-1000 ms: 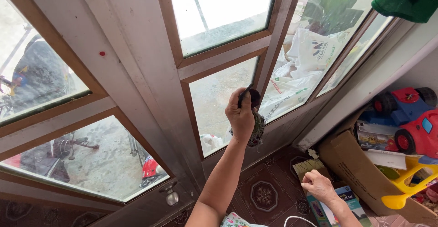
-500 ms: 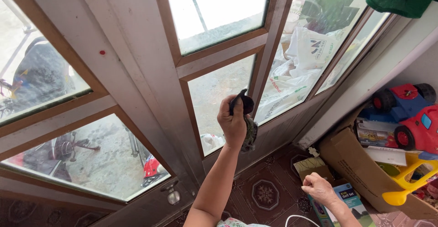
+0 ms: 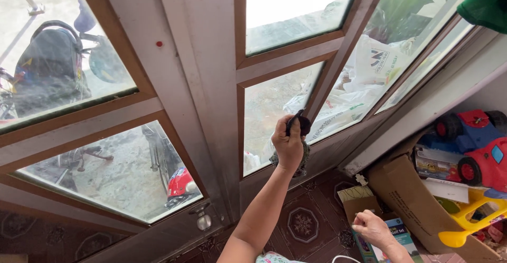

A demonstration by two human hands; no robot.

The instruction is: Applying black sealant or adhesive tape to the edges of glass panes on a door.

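My left hand (image 3: 288,146) is raised against the lower glass pane (image 3: 266,110) of a door and grips a dark cloth (image 3: 302,125), whose loose end hangs below my wrist. The cloth presses on the pane near its right frame. My right hand (image 3: 373,228) hangs low at the bottom right, fingers loosely curled, holding nothing that I can see. It hovers over a small blue and white box (image 3: 397,236) on the floor.
The door has wood-framed panes and a round metal knob (image 3: 203,221) at its lower edge. A cardboard box (image 3: 409,199) with toy cars (image 3: 478,149) and a yellow toy stands at the right. Patterned tiles (image 3: 303,223) cover the floor. A motorbike and bags show outside.
My left hand has slid down and to the left across the lower pane with the cloth. My right hand has stayed low at the bottom right.
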